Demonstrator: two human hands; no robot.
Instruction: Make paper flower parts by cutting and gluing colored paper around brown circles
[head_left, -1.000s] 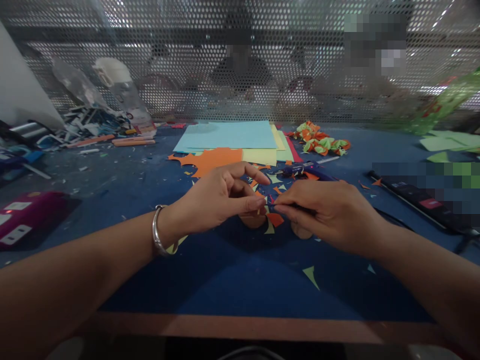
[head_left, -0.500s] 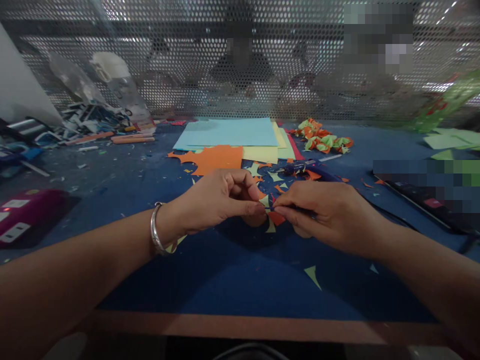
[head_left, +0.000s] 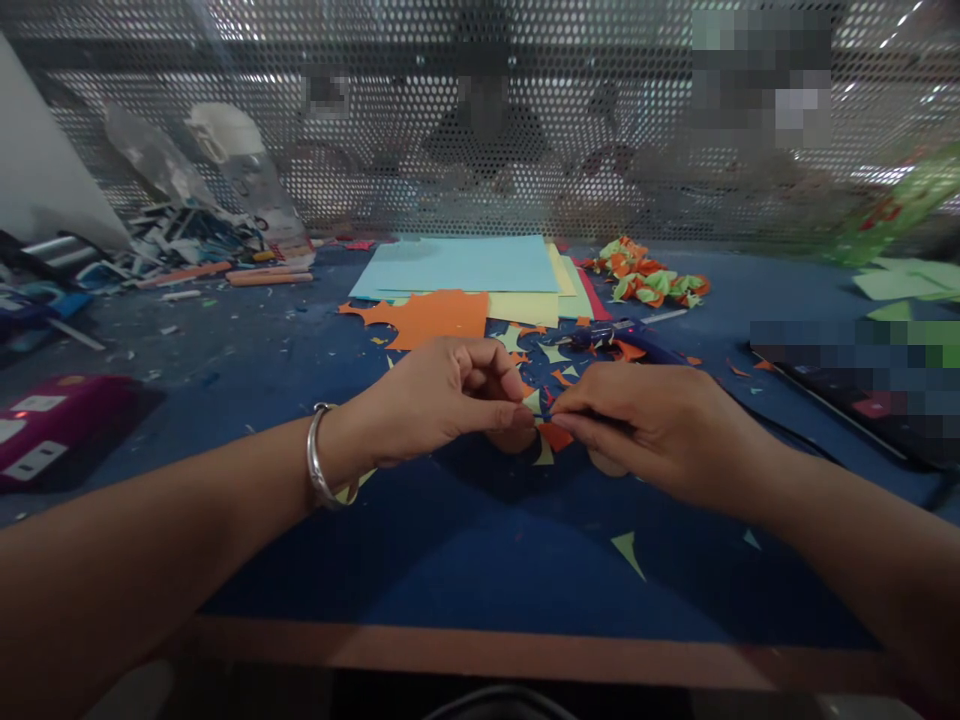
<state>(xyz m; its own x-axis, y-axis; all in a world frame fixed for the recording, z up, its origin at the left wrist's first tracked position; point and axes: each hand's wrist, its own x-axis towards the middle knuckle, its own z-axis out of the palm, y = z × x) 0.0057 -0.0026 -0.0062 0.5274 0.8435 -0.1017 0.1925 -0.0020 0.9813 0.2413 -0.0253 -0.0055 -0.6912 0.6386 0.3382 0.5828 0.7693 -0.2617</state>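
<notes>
My left hand [head_left: 442,400], with a silver bangle [head_left: 319,468] on its wrist, is curled with thumb and fingers pinched on a small pale paper piece [head_left: 532,401] at the middle of the blue table. My right hand [head_left: 649,425] faces it, fingertips pinched together against the same spot, with an orange paper piece [head_left: 555,436] just under them. Whether the right hand also holds a thin tool is hidden by its fingers. Small orange and pale green cut scraps [head_left: 551,355] lie around both hands.
A stack of coloured paper sheets [head_left: 465,268] and a cut orange sheet [head_left: 431,317] lie behind the hands. Crumpled orange-green paper [head_left: 649,280] and a blue-handled tool [head_left: 622,338] sit at right, a magenta box [head_left: 60,425] at left. A perforated metal screen [head_left: 480,120] closes the back.
My left fingers, spread a second ago, have curled and closed onto the small paper piece. My right hand has stayed nearly in place.
</notes>
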